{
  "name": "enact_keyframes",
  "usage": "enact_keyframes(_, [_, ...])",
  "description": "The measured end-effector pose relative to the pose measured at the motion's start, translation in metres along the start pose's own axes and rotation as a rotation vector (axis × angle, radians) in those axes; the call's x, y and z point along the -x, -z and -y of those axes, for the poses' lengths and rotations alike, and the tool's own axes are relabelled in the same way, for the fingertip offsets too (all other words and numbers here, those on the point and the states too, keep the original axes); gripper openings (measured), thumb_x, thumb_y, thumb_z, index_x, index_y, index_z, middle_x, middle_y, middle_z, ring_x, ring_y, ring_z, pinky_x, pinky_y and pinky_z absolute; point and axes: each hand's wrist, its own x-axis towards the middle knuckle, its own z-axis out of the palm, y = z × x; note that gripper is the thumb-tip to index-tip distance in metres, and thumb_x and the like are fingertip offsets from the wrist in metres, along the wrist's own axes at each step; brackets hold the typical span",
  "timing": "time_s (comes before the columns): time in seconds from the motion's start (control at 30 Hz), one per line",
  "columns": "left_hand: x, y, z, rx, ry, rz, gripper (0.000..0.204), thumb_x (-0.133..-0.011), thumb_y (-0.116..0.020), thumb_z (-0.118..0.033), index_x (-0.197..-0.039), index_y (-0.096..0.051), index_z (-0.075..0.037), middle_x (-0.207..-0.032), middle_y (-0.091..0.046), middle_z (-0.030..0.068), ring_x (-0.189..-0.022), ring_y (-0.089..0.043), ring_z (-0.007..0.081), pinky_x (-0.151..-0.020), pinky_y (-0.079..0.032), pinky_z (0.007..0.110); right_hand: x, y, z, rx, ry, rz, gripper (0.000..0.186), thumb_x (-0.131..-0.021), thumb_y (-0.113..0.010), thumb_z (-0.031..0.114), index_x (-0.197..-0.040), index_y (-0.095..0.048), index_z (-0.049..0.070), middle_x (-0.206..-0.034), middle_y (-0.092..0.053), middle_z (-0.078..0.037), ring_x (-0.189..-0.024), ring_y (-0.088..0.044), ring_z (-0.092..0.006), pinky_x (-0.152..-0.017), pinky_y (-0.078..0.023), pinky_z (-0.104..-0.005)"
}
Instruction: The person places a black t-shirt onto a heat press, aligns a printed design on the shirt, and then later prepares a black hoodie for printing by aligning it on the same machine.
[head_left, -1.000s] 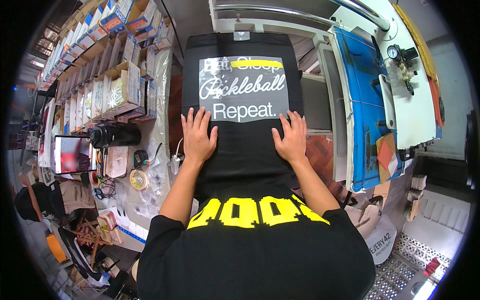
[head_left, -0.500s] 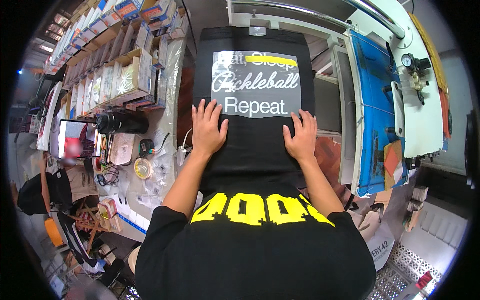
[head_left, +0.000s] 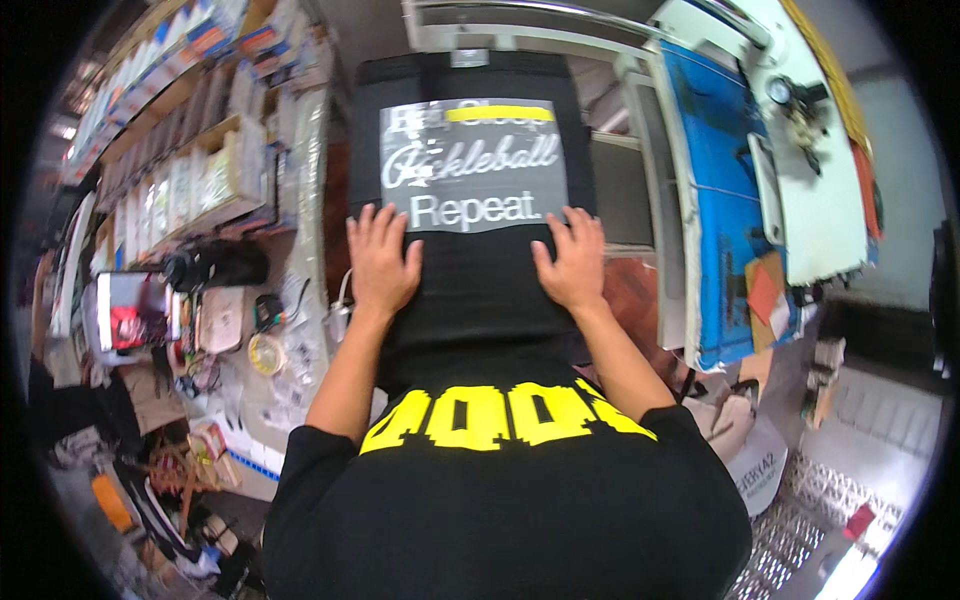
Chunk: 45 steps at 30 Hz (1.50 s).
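Observation:
A black T-shirt (head_left: 480, 295) lies stretched flat over a board in front of me. On its upper part sits a clear grey transfer film (head_left: 555, 185) with white lettering and a yellow bar near the top. My left hand (head_left: 384, 268) rests on the shirt by the film's lower left corner, fingers spread. At the lower right corner my right hand (head_left: 573, 265) lies on the fabric, its fingers also apart. Neither hand grips anything. Wrinkles or glare break up parts of the film's lettering.
Left of the board, a cluttered table holds a black bottle (head_left: 215, 265), a lit screen (head_left: 135, 310), a tape roll (head_left: 266, 353) and boxes of packets (head_left: 225, 175). A blue panel (head_left: 715, 215) and a white machine with a pressure gauge (head_left: 779, 91) stand at the right.
The whole view has shifted, so the board and surroundings appear farther left. Both hands remain by the film's lower corners, with fingers spread; the right fingertips sit slightly higher beside the film.

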Motion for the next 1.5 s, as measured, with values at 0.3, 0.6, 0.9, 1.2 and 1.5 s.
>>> enact_keyframes(0.3, [-0.0009, 0.0024, -0.0052, 0.005, 0.001, 0.003, 0.045, -0.088, -0.069, -0.021, -0.128, -0.059, -0.004, -0.142, -0.052, 0.0147, -0.141, -0.038, 0.0408, -0.119, -0.023, 0.059, 0.0006, 0.0023, 0.0001, -0.016, -0.005, -0.012, 0.048, -0.089, -0.069, 0.032, -0.128, -0.062, 0.006, -0.138, -0.052, -0.018, -0.133, -0.045, -0.0398, -0.115, -0.030, -0.0558])
enact_keyframes(0.6, [0.0019, -0.0040, -0.0006, 0.017, 0.002, -0.012, 0.045, -0.088, -0.069, -0.023, -0.127, -0.060, -0.003, -0.141, -0.053, 0.0157, -0.141, -0.039, 0.0407, -0.119, -0.024, 0.060, -0.0027, 0.0033, 0.0031, -0.027, -0.012, 0.026, 0.049, -0.089, -0.067, 0.034, -0.128, -0.063, 0.005, -0.138, -0.052, -0.018, -0.134, -0.044, -0.0388, -0.116, -0.029, -0.0565])
enact_keyframes(0.9, [0.0013, 0.0043, -0.0033, 0.024, 0.033, -0.025, 0.046, -0.087, -0.070, -0.024, -0.128, -0.061, -0.005, -0.141, -0.053, 0.0140, -0.140, -0.039, 0.0403, -0.119, -0.025, 0.060, 0.0009, -0.0011, 0.0030, -0.005, 0.003, 0.015, 0.046, -0.089, -0.068, 0.031, -0.128, -0.063, 0.007, -0.138, -0.053, -0.018, -0.135, -0.043, -0.0384, -0.117, -0.028, -0.0562])
enact_keyframes(1.2, [0.0011, 0.0010, -0.0039, 0.018, 0.037, -0.036, 0.045, -0.087, -0.071, -0.024, -0.126, -0.061, -0.005, -0.140, -0.054, 0.0140, -0.140, -0.040, 0.0389, -0.119, -0.026, 0.057, -0.0007, 0.0007, 0.0010, 0.000, 0.011, 0.007, 0.045, -0.090, -0.067, 0.032, -0.127, -0.064, 0.007, -0.138, -0.053, -0.016, -0.135, -0.043, -0.0389, -0.116, -0.029, -0.0560])
enact_keyframes(1.5, [0.0008, 0.0018, -0.0043, 0.024, 0.031, -0.040, 0.045, -0.086, -0.071, -0.023, -0.126, -0.060, -0.004, -0.140, -0.054, 0.0149, -0.140, -0.040, 0.0396, -0.119, -0.026, 0.058, -0.0001, 0.0015, 0.0019, 0.004, 0.012, 0.001, 0.045, -0.089, -0.067, 0.032, -0.126, -0.065, 0.007, -0.138, -0.053, -0.016, -0.135, -0.044, -0.0380, -0.117, -0.028, -0.0558])
